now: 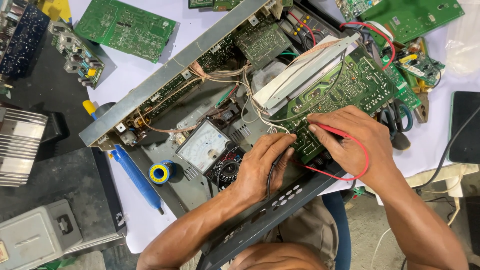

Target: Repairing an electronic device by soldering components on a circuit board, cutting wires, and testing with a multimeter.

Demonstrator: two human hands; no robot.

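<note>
An opened metal chassis (165, 75) lies on the bench with a large green circuit board (350, 85) tilted up inside it. My right hand (350, 140) pinches a red test probe (327, 129) with its tip on the board's lower left part; its red lead loops under my wrist. My left hand (262, 167) holds a black test probe (286, 156) against the same area, the black lead running under my palm. An analog multimeter (205, 145) with a white dial face rests inside the chassis just left of my left hand.
A blue solder sucker (132, 172) and a solder spool (160, 172) lie left of the meter. Loose green boards (125, 27) sit at the back; more boards, scissors and pliers (400, 117) lie right. A finned heatsink (20, 145) stands far left, a dark tablet (465, 127) far right.
</note>
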